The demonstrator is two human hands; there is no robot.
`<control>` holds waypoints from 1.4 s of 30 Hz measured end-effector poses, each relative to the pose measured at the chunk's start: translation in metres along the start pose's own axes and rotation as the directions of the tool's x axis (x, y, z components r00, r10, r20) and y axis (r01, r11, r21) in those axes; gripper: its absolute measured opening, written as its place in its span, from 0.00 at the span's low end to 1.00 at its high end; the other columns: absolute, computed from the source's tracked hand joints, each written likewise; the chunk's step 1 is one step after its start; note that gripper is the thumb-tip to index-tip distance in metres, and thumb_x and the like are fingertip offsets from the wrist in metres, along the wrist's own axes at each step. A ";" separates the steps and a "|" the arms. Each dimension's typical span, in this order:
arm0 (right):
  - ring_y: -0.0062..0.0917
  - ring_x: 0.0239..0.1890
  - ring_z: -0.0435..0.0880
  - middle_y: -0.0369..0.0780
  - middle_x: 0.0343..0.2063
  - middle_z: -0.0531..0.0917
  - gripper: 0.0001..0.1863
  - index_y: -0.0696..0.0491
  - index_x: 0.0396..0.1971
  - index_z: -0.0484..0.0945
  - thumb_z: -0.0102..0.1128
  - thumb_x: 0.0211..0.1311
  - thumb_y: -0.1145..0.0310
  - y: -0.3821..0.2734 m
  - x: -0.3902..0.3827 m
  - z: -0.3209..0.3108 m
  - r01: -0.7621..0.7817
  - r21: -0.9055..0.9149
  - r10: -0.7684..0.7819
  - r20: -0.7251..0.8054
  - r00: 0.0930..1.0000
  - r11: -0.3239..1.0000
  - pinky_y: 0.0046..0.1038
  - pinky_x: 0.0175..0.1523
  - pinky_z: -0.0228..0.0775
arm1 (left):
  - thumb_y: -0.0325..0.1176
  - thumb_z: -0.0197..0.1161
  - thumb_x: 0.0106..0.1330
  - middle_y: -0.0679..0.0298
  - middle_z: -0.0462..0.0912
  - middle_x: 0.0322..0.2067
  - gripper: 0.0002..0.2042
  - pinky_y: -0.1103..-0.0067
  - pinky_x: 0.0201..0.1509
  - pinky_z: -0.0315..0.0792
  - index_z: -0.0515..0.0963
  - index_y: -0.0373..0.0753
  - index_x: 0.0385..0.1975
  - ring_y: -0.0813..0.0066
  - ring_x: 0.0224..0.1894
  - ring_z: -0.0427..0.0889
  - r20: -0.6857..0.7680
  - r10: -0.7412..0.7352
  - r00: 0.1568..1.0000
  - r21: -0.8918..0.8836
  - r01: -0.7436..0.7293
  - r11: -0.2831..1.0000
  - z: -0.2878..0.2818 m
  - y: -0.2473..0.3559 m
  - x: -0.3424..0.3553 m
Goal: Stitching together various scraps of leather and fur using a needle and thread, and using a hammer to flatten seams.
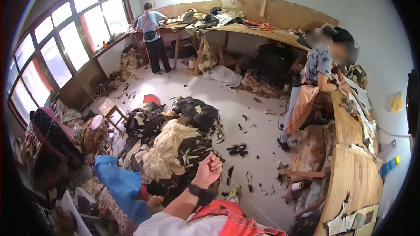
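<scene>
My left hand (208, 170) is raised at the lower middle, with a dark band (201, 194) round its wrist. Its fingers are curled closed on a thin pale thread (249, 199). The thread runs down to the right, past the red apron (223, 218) on my front, to the lower edge. My right hand is out of the picture. Just beyond my left hand lies a heap of cream fur (166, 150) and dark fur pieces (194, 111) on the floor.
A blue cloth (120, 188) lies at the lower left. To the right runs a wooden worktable (354, 179), where a person (317, 67) leans. Another person (153, 35) stands at the far table. Dark scraps (237, 149) litter the floor; a small stool (113, 113) stands left.
</scene>
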State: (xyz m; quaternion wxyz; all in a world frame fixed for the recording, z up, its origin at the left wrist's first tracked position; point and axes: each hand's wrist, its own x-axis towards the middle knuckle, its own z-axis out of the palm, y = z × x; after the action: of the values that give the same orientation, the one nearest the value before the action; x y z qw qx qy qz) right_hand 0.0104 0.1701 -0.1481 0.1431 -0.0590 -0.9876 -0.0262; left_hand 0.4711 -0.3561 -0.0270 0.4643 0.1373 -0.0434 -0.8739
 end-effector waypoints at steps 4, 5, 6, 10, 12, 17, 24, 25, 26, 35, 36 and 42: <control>0.42 0.32 0.85 0.48 0.30 0.85 0.21 0.55 0.41 0.81 0.54 0.67 0.50 -0.017 0.005 -0.002 0.067 0.054 -0.067 -0.009 0.998 0.996 0.38 0.36 0.75 | 0.41 0.50 0.75 0.74 0.61 0.17 0.16 0.84 0.23 0.54 0.69 0.44 0.23 0.84 0.19 0.58 0.039 0.025 0.999 -0.015 -0.024 1.000 -0.001 0.006 -0.009; 0.42 0.32 0.85 0.48 0.30 0.85 0.21 0.55 0.41 0.81 0.54 0.67 0.51 -0.019 0.005 -0.004 0.078 0.064 -0.077 -0.012 0.997 0.995 0.38 0.36 0.75 | 0.40 0.49 0.76 0.74 0.62 0.17 0.16 0.84 0.23 0.54 0.69 0.44 0.23 0.83 0.19 0.58 0.063 0.027 0.998 -0.026 -0.026 0.999 -0.002 0.006 -0.009; 0.42 0.32 0.85 0.48 0.30 0.85 0.21 0.55 0.41 0.81 0.54 0.67 0.51 -0.021 0.004 -0.006 0.086 0.074 -0.085 -0.015 0.996 0.993 0.38 0.36 0.75 | 0.40 0.49 0.76 0.74 0.62 0.17 0.16 0.84 0.23 0.54 0.69 0.44 0.23 0.83 0.19 0.58 0.064 0.028 0.998 -0.026 -0.027 0.999 -0.001 0.006 -0.010; 0.42 0.32 0.85 0.47 0.30 0.85 0.21 0.55 0.42 0.81 0.55 0.67 0.51 -0.028 -0.006 -0.014 0.107 0.117 -0.104 -0.025 0.994 0.987 0.38 0.35 0.75 | 0.38 0.49 0.76 0.72 0.67 0.20 0.14 0.84 0.27 0.60 0.72 0.44 0.26 0.82 0.22 0.64 0.011 0.061 0.998 -0.052 -0.061 0.997 0.004 0.005 -0.011; 0.42 0.32 0.85 0.47 0.30 0.85 0.21 0.54 0.42 0.81 0.55 0.67 0.51 -0.038 -0.009 -0.018 0.113 0.144 -0.109 -0.035 0.993 0.983 0.38 0.35 0.75 | 0.37 0.48 0.76 0.71 0.68 0.22 0.13 0.83 0.28 0.62 0.72 0.43 0.27 0.82 0.23 0.65 -0.031 0.079 0.996 -0.064 -0.081 0.995 0.006 0.006 -0.012; 0.41 0.31 0.85 0.47 0.30 0.85 0.20 0.54 0.42 0.81 0.55 0.67 0.51 -0.038 -0.009 -0.038 0.159 0.164 -0.151 -0.060 0.987 0.974 0.38 0.35 0.75 | 0.37 0.48 0.76 0.70 0.68 0.23 0.12 0.82 0.30 0.63 0.72 0.42 0.28 0.80 0.24 0.66 -0.054 0.116 0.992 -0.049 -0.119 0.992 -0.005 0.008 -0.010; 0.41 0.31 0.85 0.47 0.29 0.85 0.20 0.54 0.42 0.81 0.55 0.67 0.51 -0.027 -0.015 -0.069 0.212 0.181 -0.200 -0.084 0.976 0.960 0.37 0.34 0.75 | 0.37 0.46 0.77 0.73 0.61 0.19 0.14 0.84 0.27 0.58 0.69 0.43 0.27 0.82 0.21 0.60 0.033 0.080 0.996 -0.031 -0.079 0.996 -0.007 0.008 -0.007; 0.41 0.31 0.85 0.47 0.29 0.85 0.20 0.54 0.42 0.81 0.55 0.67 0.51 -0.024 -0.018 -0.072 0.214 0.185 -0.201 -0.087 0.976 0.959 0.37 0.34 0.75 | 0.37 0.45 0.77 0.73 0.62 0.19 0.14 0.84 0.27 0.59 0.70 0.42 0.27 0.82 0.21 0.60 0.061 0.069 0.996 -0.032 -0.067 0.997 -0.006 0.009 -0.007; 0.41 0.31 0.85 0.46 0.29 0.85 0.20 0.54 0.42 0.81 0.55 0.67 0.51 -0.021 -0.020 -0.076 0.216 0.190 -0.202 -0.090 0.975 0.958 0.37 0.34 0.75 | 0.37 0.44 0.77 0.74 0.62 0.19 0.14 0.84 0.28 0.59 0.70 0.42 0.28 0.83 0.21 0.60 0.090 0.057 0.994 -0.032 -0.054 0.998 -0.006 0.009 -0.007; 0.40 0.30 0.85 0.46 0.28 0.85 0.19 0.54 0.42 0.81 0.56 0.67 0.52 0.002 -0.032 -0.100 0.240 0.236 -0.214 -0.129 0.968 0.942 0.36 0.34 0.75 | 0.35 0.45 0.77 0.69 0.70 0.25 0.12 0.82 0.34 0.68 0.73 0.40 0.32 0.78 0.27 0.69 0.051 0.126 0.991 -0.020 -0.126 0.992 0.005 0.005 0.000; 0.40 0.30 0.85 0.46 0.28 0.85 0.19 0.54 0.42 0.81 0.56 0.67 0.52 0.000 -0.032 -0.102 0.248 0.247 -0.221 -0.135 0.966 0.937 0.36 0.33 0.75 | 0.35 0.45 0.77 0.69 0.70 0.25 0.12 0.82 0.34 0.68 0.73 0.40 0.32 0.78 0.27 0.69 0.054 0.129 0.990 -0.020 -0.128 0.992 0.009 0.005 -0.003; 0.39 0.29 0.85 0.44 0.28 0.85 0.18 0.53 0.42 0.80 0.57 0.66 0.53 -0.008 -0.035 -0.111 0.246 0.256 -0.215 -0.142 0.966 0.935 0.35 0.32 0.75 | 0.34 0.46 0.76 0.69 0.70 0.24 0.12 0.80 0.34 0.68 0.72 0.40 0.29 0.77 0.27 0.69 0.068 0.161 0.985 -0.030 -0.159 0.987 0.010 0.011 -0.010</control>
State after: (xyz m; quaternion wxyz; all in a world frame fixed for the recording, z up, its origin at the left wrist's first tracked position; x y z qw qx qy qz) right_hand 0.0733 0.1510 -0.0522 0.2008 0.0790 -0.9723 0.0895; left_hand 0.4823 -0.3542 -0.0127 0.5329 0.0969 -0.0600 -0.8385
